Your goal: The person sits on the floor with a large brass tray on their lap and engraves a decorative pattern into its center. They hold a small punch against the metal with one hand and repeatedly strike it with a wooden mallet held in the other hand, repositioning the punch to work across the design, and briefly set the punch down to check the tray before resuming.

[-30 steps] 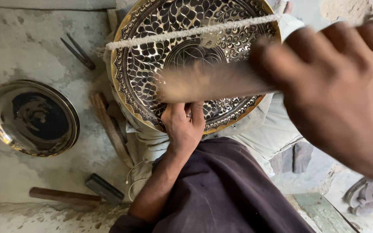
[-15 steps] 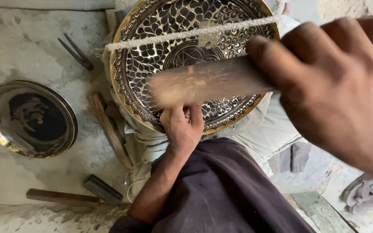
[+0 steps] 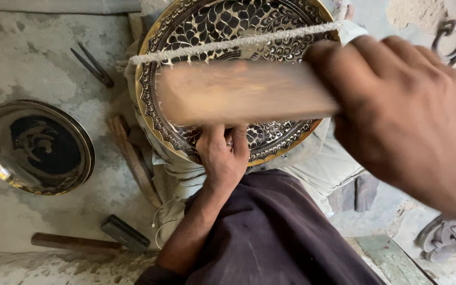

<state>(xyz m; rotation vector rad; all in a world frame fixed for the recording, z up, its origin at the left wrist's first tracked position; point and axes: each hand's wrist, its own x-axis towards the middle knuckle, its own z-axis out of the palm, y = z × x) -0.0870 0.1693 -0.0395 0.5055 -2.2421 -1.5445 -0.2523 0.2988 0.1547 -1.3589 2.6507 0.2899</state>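
A large round brass plate [image 3: 270, 21] with dense black floral engraving rests on my lap, crossed by a pale cord [image 3: 228, 45]. My left hand [image 3: 222, 155] presses on the plate's near rim, fingers curled around a small tool I can barely see. My right hand [image 3: 397, 111] is close to the camera and grips a wooden stick [image 3: 244, 89], blurred with motion, held across the plate above my left hand.
A second, smoother brass plate [image 3: 32, 145] with a dark centre lies on the concrete floor at left. Metal tongs [image 3: 93, 66] lie behind it. A hammer [image 3: 88, 240] and wooden sticks [image 3: 133, 158] lie near my knee. A sandal [image 3: 447, 240] sits at right.
My right hand with the wooden stick has risen closer to the camera and looms larger. My left hand stays on the plate's rim.
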